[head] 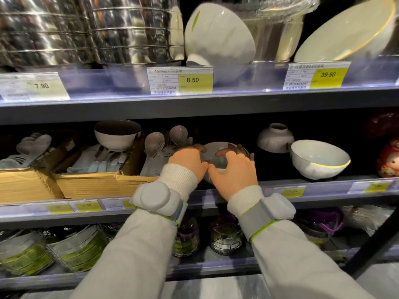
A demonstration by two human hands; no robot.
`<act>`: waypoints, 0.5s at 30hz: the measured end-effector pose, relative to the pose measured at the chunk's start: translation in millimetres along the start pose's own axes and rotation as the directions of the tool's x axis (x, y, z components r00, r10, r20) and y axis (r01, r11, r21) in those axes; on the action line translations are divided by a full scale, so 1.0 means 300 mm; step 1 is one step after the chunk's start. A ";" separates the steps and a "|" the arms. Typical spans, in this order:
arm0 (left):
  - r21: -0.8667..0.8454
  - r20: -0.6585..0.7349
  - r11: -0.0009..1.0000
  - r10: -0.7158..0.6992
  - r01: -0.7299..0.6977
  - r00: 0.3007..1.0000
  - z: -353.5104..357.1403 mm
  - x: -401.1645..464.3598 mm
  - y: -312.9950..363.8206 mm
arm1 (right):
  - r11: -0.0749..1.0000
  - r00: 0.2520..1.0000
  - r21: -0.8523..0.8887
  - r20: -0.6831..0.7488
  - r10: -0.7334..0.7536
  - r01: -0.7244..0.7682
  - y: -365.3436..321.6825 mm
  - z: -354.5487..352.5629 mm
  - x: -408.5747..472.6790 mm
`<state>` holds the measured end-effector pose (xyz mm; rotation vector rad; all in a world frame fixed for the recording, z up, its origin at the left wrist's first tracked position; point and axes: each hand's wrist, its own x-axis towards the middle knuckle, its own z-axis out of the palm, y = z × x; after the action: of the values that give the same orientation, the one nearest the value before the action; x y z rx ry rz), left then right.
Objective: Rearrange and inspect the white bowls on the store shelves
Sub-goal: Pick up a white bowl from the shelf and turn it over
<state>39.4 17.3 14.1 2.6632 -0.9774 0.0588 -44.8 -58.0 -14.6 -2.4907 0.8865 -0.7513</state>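
On the middle shelf a small white bowl is tilted toward me, held between both hands. My left hand grips its left rim and my right hand wraps its right side and front. Right of it stand a gold-rimmed white bowl and an upside-down white bowl behind it. Another white bowl rests on the boxes at the left. On the top shelf a white bowl lies on its side, and a large gold-rimmed bowl leans at the right.
Cardboard boxes of white ceramic spoons fill the middle shelf's left. Stacked steel pots crowd the top shelf. Price tags line the shelf edges. Glass jars and wrapped stacks sit on the lower shelf. A red item is far right.
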 end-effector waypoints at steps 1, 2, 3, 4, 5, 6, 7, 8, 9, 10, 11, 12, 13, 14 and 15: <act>-0.007 -0.001 1.000 0.010 -0.010 1.000 0.000 0.006 -0.011 | 1.000 1.000 0.002 0.002 -0.008 0.008 -0.008 0.006 0.000; -0.019 -0.007 1.000 0.019 -0.019 1.000 -0.003 0.015 -0.027 | 1.000 1.000 0.005 0.008 -0.015 0.015 -0.019 0.014 0.001; -0.028 -0.010 0.999 0.020 -0.020 1.000 -0.006 0.021 -0.048 | 1.000 1.000 0.009 0.014 -0.021 0.020 -0.034 0.024 0.000; -0.038 -0.022 0.999 0.019 -0.019 1.000 -0.011 0.024 -0.055 | 1.000 1.000 0.012 0.015 -0.025 0.025 -0.042 0.022 -0.001; -0.045 -0.037 0.999 0.014 -0.016 0.999 -0.016 0.027 -0.068 | 0.999 0.999 0.015 0.015 -0.032 0.032 -0.054 0.025 0.000; -0.040 -0.056 0.999 0.014 -0.016 0.998 -0.025 0.031 -0.085 | 0.999 0.999 0.019 0.019 -0.040 0.039 -0.072 0.030 0.000; -0.029 -0.078 0.999 0.018 -0.021 0.997 -0.033 0.034 -0.100 | 0.998 0.999 0.027 0.023 -0.048 0.048 -0.091 0.036 -0.001; -0.019 -0.092 1.000 0.010 -0.012 0.996 -0.042 0.038 -0.113 | 0.997 0.998 0.040 0.026 -0.059 0.058 -0.108 0.042 -0.002; -0.011 -0.104 1.000 -0.010 0.009 0.995 -0.054 0.043 -0.126 | 0.996 0.997 0.059 0.029 -0.075 0.073 -0.125 0.051 -0.001; 0.009 -0.110 0.999 -0.034 0.035 0.993 -0.064 0.052 -0.139 | 0.993 0.996 0.079 0.036 -0.087 0.084 -0.141 0.059 0.000; 0.027 -0.107 0.997 -0.065 0.068 0.992 -0.074 0.064 -0.156 | 0.991 0.994 0.093 0.043 -0.102 0.097 -0.157 0.066 0.002; 0.036 -0.093 0.993 -0.106 0.110 0.990 -0.084 0.076 -0.176 | 0.989 0.992 0.097 0.051 -0.117 0.112 -0.176 0.073 0.002; 0.041 -0.074 0.988 -0.147 0.151 0.986 -0.095 0.084 -0.196 | 0.987 0.989 0.095 0.061 -0.134 0.128 -0.196 0.077 0.004; 0.042 -0.061 0.982 -0.184 0.187 0.981 -0.101 0.092 -0.207 | 0.986 0.986 0.086 0.078 -0.147 0.140 -0.207 0.077 0.005; 0.029 -0.068 0.977 -0.208 0.210 0.976 -0.112 0.093 -0.230 | 0.985 0.982 0.072 0.093 -0.163 0.157 -0.231 0.083 0.008</act>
<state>107.0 59.4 31.6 2.7619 -0.6776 0.1170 3.3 -5.0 2.5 -2.5395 0.6234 -0.6886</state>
